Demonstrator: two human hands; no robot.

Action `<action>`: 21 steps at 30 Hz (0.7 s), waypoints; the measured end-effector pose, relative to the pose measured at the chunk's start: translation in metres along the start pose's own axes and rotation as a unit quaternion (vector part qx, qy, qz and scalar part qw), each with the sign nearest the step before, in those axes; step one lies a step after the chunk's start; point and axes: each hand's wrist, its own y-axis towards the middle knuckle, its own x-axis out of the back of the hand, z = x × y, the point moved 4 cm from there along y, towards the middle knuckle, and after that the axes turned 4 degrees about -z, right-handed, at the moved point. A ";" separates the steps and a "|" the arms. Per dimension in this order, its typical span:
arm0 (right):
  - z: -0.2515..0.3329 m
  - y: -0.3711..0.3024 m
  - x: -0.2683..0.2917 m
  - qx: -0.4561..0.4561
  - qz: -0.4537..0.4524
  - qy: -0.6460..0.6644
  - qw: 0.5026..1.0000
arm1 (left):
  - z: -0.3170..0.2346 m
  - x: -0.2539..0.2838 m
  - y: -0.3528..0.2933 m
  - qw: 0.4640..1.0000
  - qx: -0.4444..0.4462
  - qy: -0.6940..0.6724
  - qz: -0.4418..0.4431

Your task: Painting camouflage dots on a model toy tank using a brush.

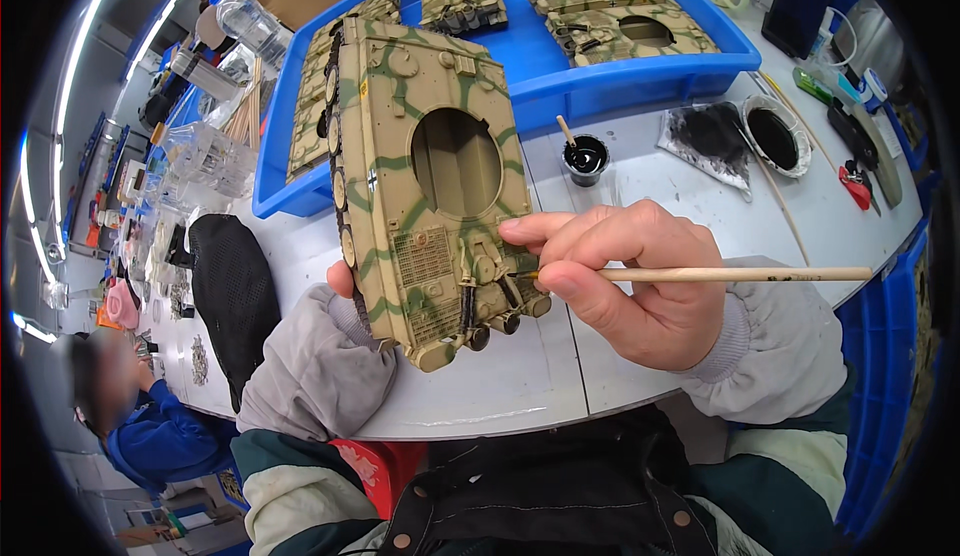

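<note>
A camouflage-painted model tank hull point(395, 186) in tan, green and brown is held up over the table, with a round opening in its top. My left hand point(341, 279) grips it from its left side; only a fingertip shows, the rest is behind the hull. In my right hand point(640, 281) a thin wooden-handled paintbrush point(740, 275) is pinched, its tip at the hull's rear right near the exhaust pipes. My right index finger rests against the hull's right edge. A small cup of black paint point(586, 161) with a stick in it stands beyond.
Behind the hull, a blue tray point(640, 91) holds several more camouflaged hulls point(630, 31). To the right lie a black-stained bag point(708, 141) and a bowl of black paint point(775, 139). At left are a black mesh item point(235, 296) and plastic bottles point(250, 26). Another person point(150, 426) sits far left.
</note>
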 end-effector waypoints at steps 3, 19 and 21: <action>-0.001 0.000 0.000 0.002 0.000 -0.002 1.000 | -0.002 0.005 -0.003 1.000 -0.003 0.006 -0.002; -0.001 -0.001 -0.001 0.013 -0.006 -0.027 1.000 | -0.001 0.002 -0.004 1.000 0.011 0.004 0.012; -0.001 -0.001 -0.001 0.013 -0.005 -0.035 0.999 | -0.002 0.001 -0.004 1.000 0.015 0.003 0.014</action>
